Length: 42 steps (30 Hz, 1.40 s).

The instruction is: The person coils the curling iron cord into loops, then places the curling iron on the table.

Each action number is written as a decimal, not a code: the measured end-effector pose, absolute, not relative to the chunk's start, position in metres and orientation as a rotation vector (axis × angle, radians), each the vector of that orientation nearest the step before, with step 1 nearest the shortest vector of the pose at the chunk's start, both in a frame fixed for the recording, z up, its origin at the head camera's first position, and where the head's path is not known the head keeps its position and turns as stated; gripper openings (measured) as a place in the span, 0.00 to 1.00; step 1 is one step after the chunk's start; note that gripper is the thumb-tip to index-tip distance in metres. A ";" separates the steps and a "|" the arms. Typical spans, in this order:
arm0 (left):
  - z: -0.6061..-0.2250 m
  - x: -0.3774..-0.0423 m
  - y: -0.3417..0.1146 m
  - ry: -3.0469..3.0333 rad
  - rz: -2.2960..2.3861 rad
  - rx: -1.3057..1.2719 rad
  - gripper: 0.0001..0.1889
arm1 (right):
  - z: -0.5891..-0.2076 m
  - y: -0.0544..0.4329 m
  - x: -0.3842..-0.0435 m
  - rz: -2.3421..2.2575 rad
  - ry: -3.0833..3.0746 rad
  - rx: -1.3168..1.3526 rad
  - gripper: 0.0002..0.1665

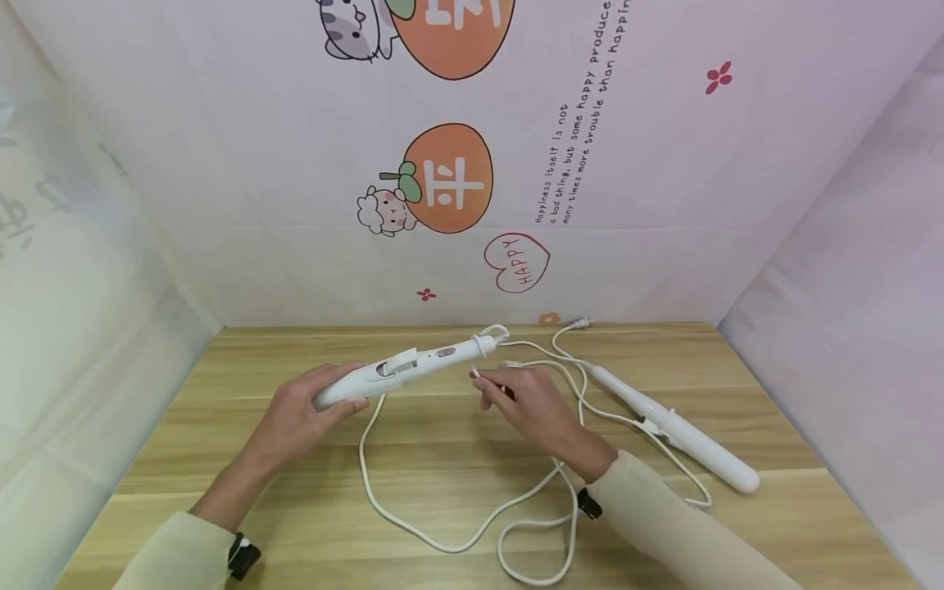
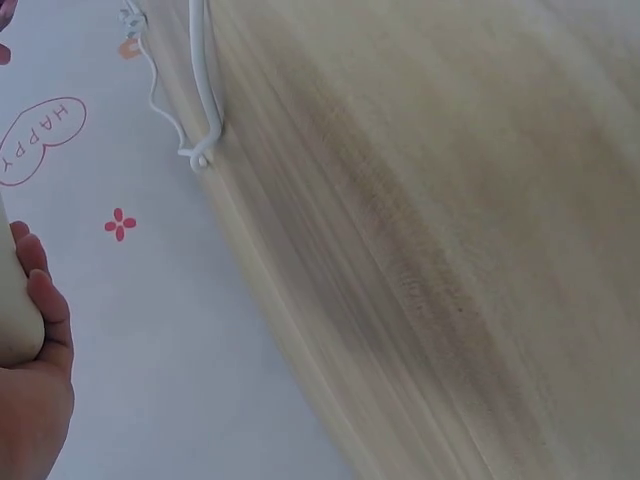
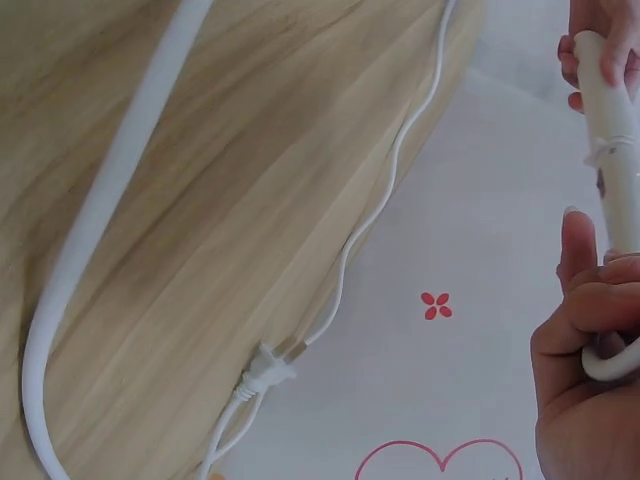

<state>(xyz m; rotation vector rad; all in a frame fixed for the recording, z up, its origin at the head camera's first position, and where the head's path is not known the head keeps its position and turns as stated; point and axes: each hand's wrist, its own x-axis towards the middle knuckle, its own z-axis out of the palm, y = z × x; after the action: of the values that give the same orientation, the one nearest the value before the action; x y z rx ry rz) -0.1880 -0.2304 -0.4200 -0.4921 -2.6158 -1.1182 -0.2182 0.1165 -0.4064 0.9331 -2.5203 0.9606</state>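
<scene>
My left hand (image 1: 310, 410) grips the barrel end of a white curling iron (image 1: 413, 369), held level above the wooden table (image 1: 442, 459). In the left wrist view its fingers (image 2: 35, 300) curl round the white barrel (image 2: 12, 310). My right hand (image 1: 519, 397) pinches that iron's white cord (image 1: 442, 541) just below its cord end. In the right wrist view the fingers (image 3: 590, 320) are curled round the cord (image 3: 612, 365), with the iron (image 3: 612, 150) above them. A second white curling iron (image 1: 674, 430) lies on the table to the right.
The loose cord loops across the table toward the front edge. A plug (image 1: 581, 324) (image 3: 262, 375) lies at the back by the patterned backdrop (image 1: 472, 164). Covered walls close in left and right.
</scene>
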 end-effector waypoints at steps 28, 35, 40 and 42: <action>-0.421 -0.189 -0.240 -2.579 -0.912 -0.548 0.27 | -0.390 0.138 -0.215 0.306 -2.280 1.254 0.03; -0.423 -0.184 -0.248 -2.652 -0.908 -0.646 0.26 | -0.380 0.141 -0.226 0.128 -2.033 1.370 0.04; -0.422 -0.183 -0.253 -2.703 -0.982 -0.769 0.26 | -0.372 0.141 -0.226 0.135 -2.042 1.425 0.12; -0.421 -0.183 -0.254 -2.711 -1.028 -0.812 0.25 | -0.371 0.141 -0.227 0.159 -2.043 1.436 0.15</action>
<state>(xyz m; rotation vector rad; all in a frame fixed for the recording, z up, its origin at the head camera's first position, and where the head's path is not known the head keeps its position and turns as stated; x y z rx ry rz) -0.1826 -0.2543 -0.4209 -0.8122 -2.7108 -1.0276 -0.2273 0.1407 -0.3708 1.4359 -2.0426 0.1586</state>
